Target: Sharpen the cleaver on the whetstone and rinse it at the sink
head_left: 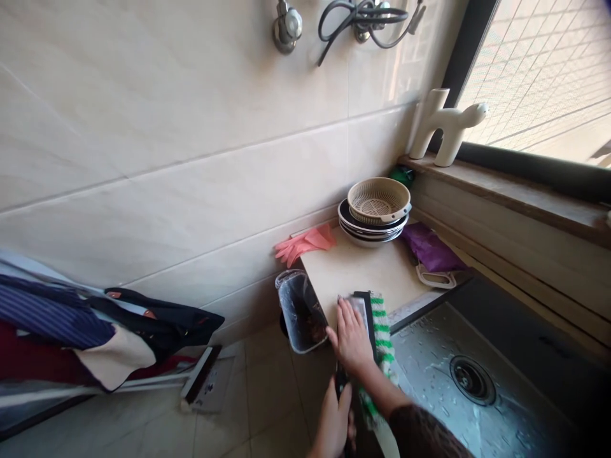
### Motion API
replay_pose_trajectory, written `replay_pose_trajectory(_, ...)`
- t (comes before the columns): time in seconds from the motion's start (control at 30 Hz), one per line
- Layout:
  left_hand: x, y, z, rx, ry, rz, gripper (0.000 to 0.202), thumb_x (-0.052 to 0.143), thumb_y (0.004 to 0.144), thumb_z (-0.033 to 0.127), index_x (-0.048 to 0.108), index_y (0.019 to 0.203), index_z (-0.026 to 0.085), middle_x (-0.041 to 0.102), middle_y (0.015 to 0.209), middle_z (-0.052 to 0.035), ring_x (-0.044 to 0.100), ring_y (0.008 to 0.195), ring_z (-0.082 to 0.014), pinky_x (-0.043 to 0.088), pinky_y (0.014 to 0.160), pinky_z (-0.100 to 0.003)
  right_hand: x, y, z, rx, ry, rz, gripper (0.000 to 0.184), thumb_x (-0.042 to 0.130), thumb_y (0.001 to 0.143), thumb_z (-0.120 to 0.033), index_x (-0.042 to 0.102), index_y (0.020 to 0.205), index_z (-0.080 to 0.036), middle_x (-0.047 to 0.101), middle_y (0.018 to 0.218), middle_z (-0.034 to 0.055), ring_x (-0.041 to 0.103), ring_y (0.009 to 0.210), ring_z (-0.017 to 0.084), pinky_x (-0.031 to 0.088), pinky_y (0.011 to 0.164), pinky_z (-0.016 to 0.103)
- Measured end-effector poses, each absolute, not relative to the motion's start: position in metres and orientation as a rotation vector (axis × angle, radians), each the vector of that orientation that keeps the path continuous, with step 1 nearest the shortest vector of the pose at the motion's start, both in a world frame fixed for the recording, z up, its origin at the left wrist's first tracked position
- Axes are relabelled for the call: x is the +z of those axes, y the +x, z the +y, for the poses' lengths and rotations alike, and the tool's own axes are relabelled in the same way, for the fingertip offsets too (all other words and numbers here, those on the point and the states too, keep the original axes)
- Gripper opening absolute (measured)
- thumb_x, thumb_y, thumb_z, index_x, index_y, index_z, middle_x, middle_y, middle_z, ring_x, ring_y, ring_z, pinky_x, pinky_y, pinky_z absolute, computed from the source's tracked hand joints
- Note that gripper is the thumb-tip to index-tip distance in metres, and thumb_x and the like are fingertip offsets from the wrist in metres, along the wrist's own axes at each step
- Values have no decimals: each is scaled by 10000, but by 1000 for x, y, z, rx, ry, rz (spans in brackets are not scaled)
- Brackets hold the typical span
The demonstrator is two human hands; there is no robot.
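Observation:
My right hand (352, 337) lies flat, fingers stretched out, on a silvery flat blade (356, 304) at the front edge of the beige counter (363, 270). A black strip (369, 312) and a green-and-white striped cloth (380, 331) lie just right of the blade, along the sink rim. Below it, my left hand (335, 416) is closed round a black handle (340, 381) that leads up toward the blade. My dark sleeve (420, 436) crosses the lower right.
A clear tub (300, 312) with dark contents sits at the counter's left edge. Pink gloves (305, 243), stacked plates under a beige colander (378, 202) and a purple bag (431, 249) lie behind. A wet steel sink (472, 378) is right; clothes (71, 321) are piled left.

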State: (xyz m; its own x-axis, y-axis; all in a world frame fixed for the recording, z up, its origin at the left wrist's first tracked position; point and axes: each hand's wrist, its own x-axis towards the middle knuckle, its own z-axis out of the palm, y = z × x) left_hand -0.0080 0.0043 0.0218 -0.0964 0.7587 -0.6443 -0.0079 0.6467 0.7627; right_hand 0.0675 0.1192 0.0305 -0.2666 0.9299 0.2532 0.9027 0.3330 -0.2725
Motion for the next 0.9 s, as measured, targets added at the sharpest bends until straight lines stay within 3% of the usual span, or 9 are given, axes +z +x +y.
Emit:
replay_pose_trajectory(0.1,16,-10,-8,723,586,1629,701,699,712,639,541,1236,202,545,563,39,579,489,-177,466,500,-265,25,68,106,39,-1583,-2232,648,364,992,-521,436,1455,-73,336,1568,160,293,1460,286,282,1164,457)
replay_pose_trajectory(0.3,23,-3,23,727,656,1507,640,568,802,657,501,1198,159,393,467,110,370,345,-111,347,376,-221,40,72,139,172,-1693,-2279,595,372,1006,-424,442,1433,-15,349,1558,168,330,1442,287,296,1165,459)
replay_pose_trajectory(0.47,10,-12,-4,790,648,1623,618,778,663,550,568,1142,220,590,646,4,610,584,-180,478,542,-249,27,71,106,7,-1604,-2248,650,370,999,-481,397,1467,-31,313,1576,160,307,1453,285,309,1151,450)
replay_pose_trajectory(0.67,22,-5,17,681,648,1516,655,573,788,661,485,1228,184,408,489,106,362,346,-102,338,382,-215,36,71,133,161,-1697,-2241,581,378,998,-404,446,1435,-27,362,1553,172,336,1439,281,303,1159,458)
replay_pose_trajectory(0.8,9,-11,-9,766,631,1646,609,752,643,599,574,1091,228,541,596,35,550,502,-153,440,494,-240,25,70,103,29,-1612,-2215,629,379,996,-464,395,1476,-58,312,1580,154,272,1468,272,291,1162,448)
replay_pose_trajectory(0.9,11,-10,-5,731,615,1633,660,726,672,618,553,1170,221,514,550,53,524,467,-155,412,457,-238,26,69,109,56,-1630,-2221,620,366,999,-465,435,1448,-43,326,1569,164,299,1457,280,295,1159,451)
